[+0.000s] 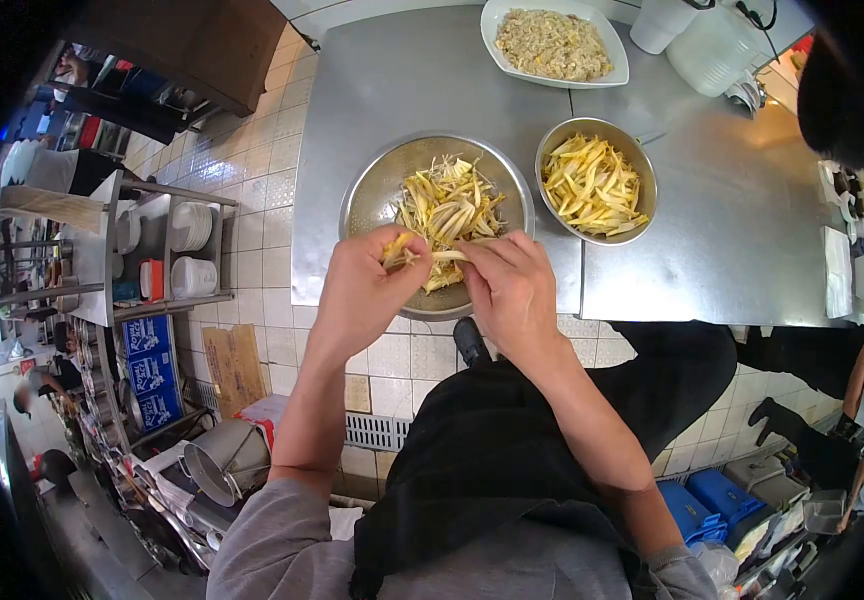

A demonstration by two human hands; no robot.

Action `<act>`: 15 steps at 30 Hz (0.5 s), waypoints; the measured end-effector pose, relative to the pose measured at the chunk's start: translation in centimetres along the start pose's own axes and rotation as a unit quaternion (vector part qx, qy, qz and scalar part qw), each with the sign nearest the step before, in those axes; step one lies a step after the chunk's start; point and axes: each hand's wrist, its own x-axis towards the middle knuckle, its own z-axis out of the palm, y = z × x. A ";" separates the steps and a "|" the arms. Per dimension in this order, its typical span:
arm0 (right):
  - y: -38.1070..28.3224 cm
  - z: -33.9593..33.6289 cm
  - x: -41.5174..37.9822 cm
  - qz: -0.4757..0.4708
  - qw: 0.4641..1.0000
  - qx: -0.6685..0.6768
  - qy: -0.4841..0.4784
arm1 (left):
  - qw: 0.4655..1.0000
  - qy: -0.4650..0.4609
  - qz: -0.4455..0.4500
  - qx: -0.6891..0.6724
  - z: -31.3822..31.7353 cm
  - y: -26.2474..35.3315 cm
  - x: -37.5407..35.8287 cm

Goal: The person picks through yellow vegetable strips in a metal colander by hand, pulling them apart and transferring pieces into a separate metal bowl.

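Over the near part of a large metal bowl [360,198], my left hand [377,285] is closed on several yellow pieces of the long, pale kind. My right hand [512,290] pinches one pale yellow piece [449,255], which spans the gap between both hands. More yellow pieces [452,205] with thin stringy ends lie heaped in that bowl. To its right, a smaller metal bowl [649,208] is full of similar yellow pieces [592,185]. My fingertips partly hide what each hand grips.
A white square dish [489,35] of grainy food stands at the back of the steel table [702,250]. White containers [707,55] are at the back right. Shelves with plates [192,226] stand left, and other people are at the far right and left.
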 end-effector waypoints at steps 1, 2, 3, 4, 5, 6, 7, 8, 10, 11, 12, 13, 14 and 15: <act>-0.1 0.0 -0.1 0.027 0.999 0.024 0.006 | 0.995 0.018 0.009 -0.099 0.8 -0.4 0.4; -0.3 0.0 -0.1 0.027 0.999 0.022 0.006 | 0.979 0.036 0.018 -0.198 1.4 -0.7 0.7; -0.7 -0.1 -0.2 0.069 0.996 0.061 0.004 | 0.979 0.036 0.019 -0.199 1.8 -0.9 0.8; -1.0 -0.2 -0.2 0.112 0.989 0.099 0.002 | 0.965 0.030 0.000 -0.262 2.1 -1.0 0.8; -1.2 -0.2 -0.2 0.112 0.989 0.098 0.002 | 0.945 0.025 -0.021 -0.324 2.4 -1.2 0.7; -1.4 -0.1 -0.3 0.133 0.985 0.112 -0.003 | 0.945 0.025 -0.021 -0.325 2.9 -1.3 0.6; -1.5 -0.1 -0.3 0.154 0.980 0.126 -0.009 | 0.938 0.037 -0.021 -0.344 3.3 -1.4 0.5; -1.6 0.0 -0.4 0.154 0.980 0.126 -0.010 | 0.930 0.050 -0.021 -0.362 3.6 -1.5 0.5; -1.6 0.3 -0.4 0.179 0.973 0.147 -0.019 | 0.925 0.049 -0.012 -0.377 3.9 -2.0 0.5; -1.5 0.2 -0.4 0.179 0.973 0.147 -0.020 | 0.919 0.047 -0.003 -0.391 4.1 -2.3 0.6; -1.4 0.1 -0.4 0.165 0.975 0.139 -0.057 | 0.919 0.047 -0.004 -0.391 4.1 -2.6 0.6; -1.3 0.0 -0.4 0.151 0.975 0.131 -0.094 | 0.926 0.048 -0.008 -0.375 4.0 -2.9 0.6; -1.4 -0.1 -0.3 0.152 0.975 0.130 -0.094 | 0.932 0.050 -0.012 -0.359 4.0 -3.1 0.7; -1.6 -0.4 -0.1 0.148 0.976 0.146 -0.060 | 0.932 0.049 -0.013 -0.360 4.0 -3.1 0.7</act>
